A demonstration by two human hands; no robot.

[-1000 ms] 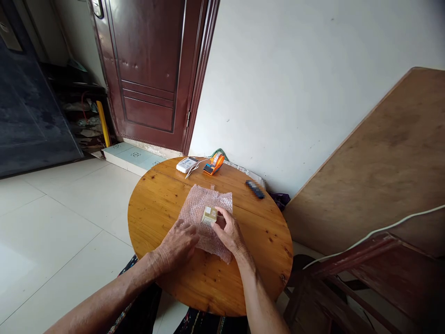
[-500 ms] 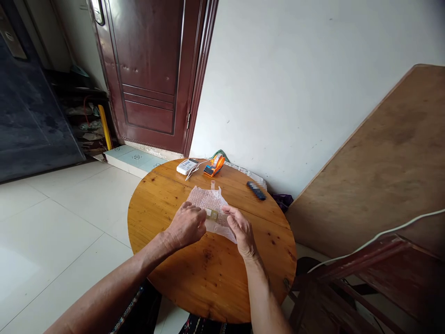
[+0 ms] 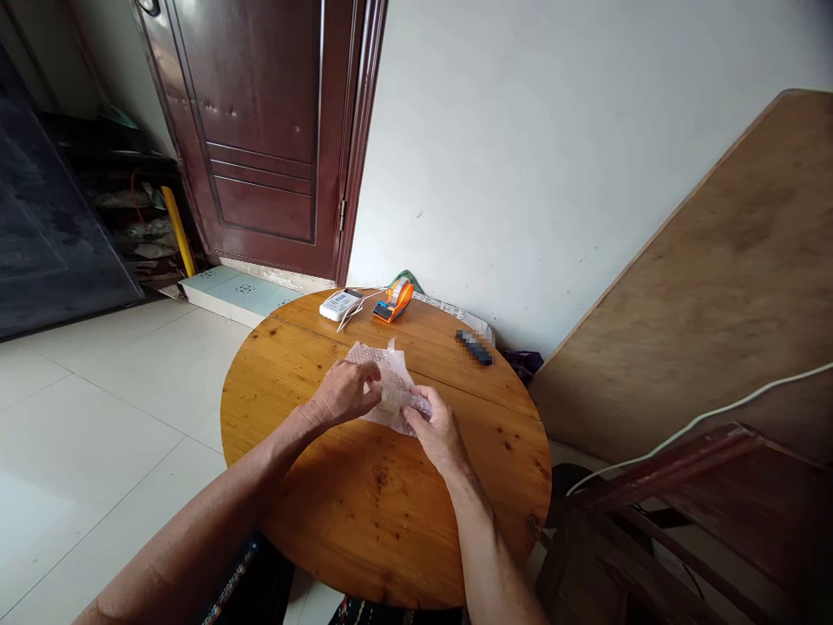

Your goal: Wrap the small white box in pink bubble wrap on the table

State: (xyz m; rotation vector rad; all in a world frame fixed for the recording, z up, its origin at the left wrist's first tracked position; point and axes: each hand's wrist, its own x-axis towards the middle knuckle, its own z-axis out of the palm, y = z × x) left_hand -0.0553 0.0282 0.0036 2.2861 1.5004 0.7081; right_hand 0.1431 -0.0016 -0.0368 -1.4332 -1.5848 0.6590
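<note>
A sheet of bubble wrap (image 3: 395, 375) lies near the middle of the round wooden table. My right hand (image 3: 437, 430) pinches its right edge, thumb on top, and the sheet is folded over there. A small tan, flat item is only faintly seen through the plastic. My left hand (image 3: 344, 392) is over the left part of the sheet, fingers loosely curled, with the thumb and forefinger apart. Nothing shows between them, and its other fingers are partly hidden.
Toward the back of the table (image 3: 383, 521) are an orange tape dispenser (image 3: 394, 301) and a white power strip or adapter with a cord (image 3: 340, 304). A dark blurred object (image 3: 474, 347) lies at the right. A wooden chair (image 3: 690, 486) stands beyond the right edge.
My right hand has taken hold of the bubble wrap's right edge and folded it leftward over the small tan item. My left hand's thumb and forefinger have parted. The view has shifted slightly.
</note>
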